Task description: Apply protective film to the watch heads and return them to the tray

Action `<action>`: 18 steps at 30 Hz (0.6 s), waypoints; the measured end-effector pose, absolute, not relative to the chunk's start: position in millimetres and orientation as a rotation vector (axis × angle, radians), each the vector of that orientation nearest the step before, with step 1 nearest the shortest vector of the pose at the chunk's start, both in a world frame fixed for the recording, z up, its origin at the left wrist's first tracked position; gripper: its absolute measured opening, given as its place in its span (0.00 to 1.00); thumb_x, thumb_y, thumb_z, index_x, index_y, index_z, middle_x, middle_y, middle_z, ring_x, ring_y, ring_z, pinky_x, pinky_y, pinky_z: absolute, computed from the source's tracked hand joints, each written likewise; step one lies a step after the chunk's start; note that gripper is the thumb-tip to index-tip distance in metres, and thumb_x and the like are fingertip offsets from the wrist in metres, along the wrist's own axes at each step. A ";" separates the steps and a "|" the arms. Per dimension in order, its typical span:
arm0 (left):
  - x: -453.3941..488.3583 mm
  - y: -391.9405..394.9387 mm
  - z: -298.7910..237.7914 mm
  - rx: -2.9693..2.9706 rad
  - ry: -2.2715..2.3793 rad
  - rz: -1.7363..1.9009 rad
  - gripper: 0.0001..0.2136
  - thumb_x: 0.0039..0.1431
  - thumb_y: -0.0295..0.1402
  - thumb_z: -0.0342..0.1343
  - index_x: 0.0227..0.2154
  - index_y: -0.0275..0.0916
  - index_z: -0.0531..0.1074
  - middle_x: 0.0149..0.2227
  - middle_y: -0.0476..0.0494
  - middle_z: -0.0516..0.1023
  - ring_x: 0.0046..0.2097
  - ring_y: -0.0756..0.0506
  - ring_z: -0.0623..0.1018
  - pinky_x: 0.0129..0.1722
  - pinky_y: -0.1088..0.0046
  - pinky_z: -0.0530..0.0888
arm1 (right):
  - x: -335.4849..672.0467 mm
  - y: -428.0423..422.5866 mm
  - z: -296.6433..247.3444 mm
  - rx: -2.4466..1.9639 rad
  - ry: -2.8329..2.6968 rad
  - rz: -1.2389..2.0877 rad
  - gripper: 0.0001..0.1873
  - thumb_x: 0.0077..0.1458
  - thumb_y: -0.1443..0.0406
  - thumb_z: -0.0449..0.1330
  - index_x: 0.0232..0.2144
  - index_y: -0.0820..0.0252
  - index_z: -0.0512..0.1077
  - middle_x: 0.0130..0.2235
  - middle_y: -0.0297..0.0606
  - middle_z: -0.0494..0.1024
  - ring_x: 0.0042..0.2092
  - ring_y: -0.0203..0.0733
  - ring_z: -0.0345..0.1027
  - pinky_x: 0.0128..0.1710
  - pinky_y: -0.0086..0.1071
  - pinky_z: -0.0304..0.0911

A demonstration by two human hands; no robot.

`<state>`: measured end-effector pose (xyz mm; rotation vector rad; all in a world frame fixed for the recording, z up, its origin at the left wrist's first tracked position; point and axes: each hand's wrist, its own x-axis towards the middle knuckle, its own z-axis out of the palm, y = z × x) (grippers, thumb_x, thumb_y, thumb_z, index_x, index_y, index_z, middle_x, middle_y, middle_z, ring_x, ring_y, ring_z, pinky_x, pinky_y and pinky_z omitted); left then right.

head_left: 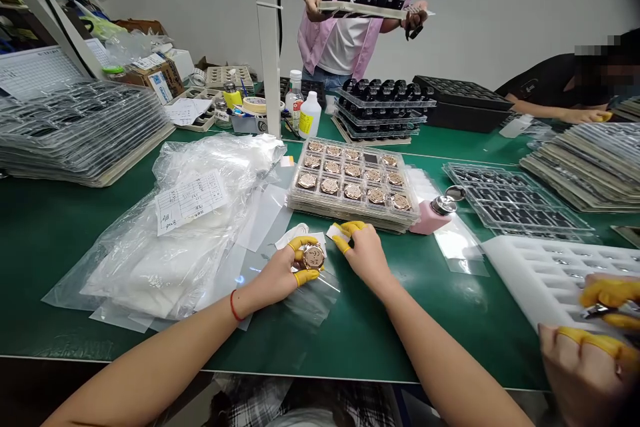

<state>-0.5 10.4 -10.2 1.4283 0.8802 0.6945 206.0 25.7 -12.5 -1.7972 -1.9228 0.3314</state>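
My left hand (273, 275), with yellow finger cots, grips a round rose-gold medallion (313, 257) between thumb and fingers. My right hand (365, 255), also wearing yellow cots, pinches a small white wipe (337, 233) close to the medallion. Below both hands lies a clear plastic sleeve (305, 300) on the green mat (380, 340). Just beyond them stands a stacked clear tray (353, 180) holding several matching medallions in rows, with one pocket showing a dark base.
A pink dispenser bottle (433, 213) stands right of the tray. Plastic bags (170, 247) lie left, with stacked trays behind. At right, a co-worker's hands (595, 327) hold a metal tool over a white foam tray (550, 273). Another person (345, 20) stands opposite holding a tray.
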 end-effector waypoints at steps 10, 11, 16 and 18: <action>-2.1 12.6 -11.6 1.434 0.912 0.776 0.23 0.52 0.31 0.59 0.51 0.41 0.61 0.45 0.41 0.73 0.45 0.43 0.76 0.46 0.64 0.72 | 203.1 27.8 -20.3 -1.724 -1.754 0.461 0.08 0.57 0.62 0.51 0.34 0.60 0.67 0.36 0.42 0.72 0.39 0.45 0.64 0.38 0.37 0.59; -2.1 12.7 -10.8 1.431 0.916 0.795 0.23 0.51 0.31 0.60 0.51 0.40 0.61 0.46 0.41 0.73 0.45 0.43 0.75 0.46 0.64 0.73 | 198.3 19.9 -16.9 -1.608 -1.731 0.465 0.09 0.58 0.62 0.49 0.35 0.59 0.67 0.36 0.41 0.72 0.39 0.43 0.64 0.38 0.36 0.60; 0.1 11.4 -4.3 1.436 0.902 0.826 0.22 0.51 0.32 0.60 0.49 0.38 0.62 0.44 0.41 0.73 0.42 0.44 0.76 0.42 0.67 0.74 | 174.4 -11.6 -6.7 -1.155 -1.929 0.181 0.08 0.58 0.66 0.52 0.40 0.55 0.67 0.34 0.37 0.72 0.36 0.40 0.61 0.36 0.34 0.58; 0.6 9.9 -2.6 1.443 0.871 0.810 0.22 0.51 0.32 0.60 0.48 0.38 0.62 0.43 0.41 0.74 0.42 0.44 0.76 0.42 0.68 0.73 | 171.0 -13.6 -6.5 -1.101 -1.962 0.131 0.09 0.57 0.68 0.52 0.41 0.55 0.67 0.33 0.36 0.71 0.35 0.40 0.60 0.35 0.34 0.57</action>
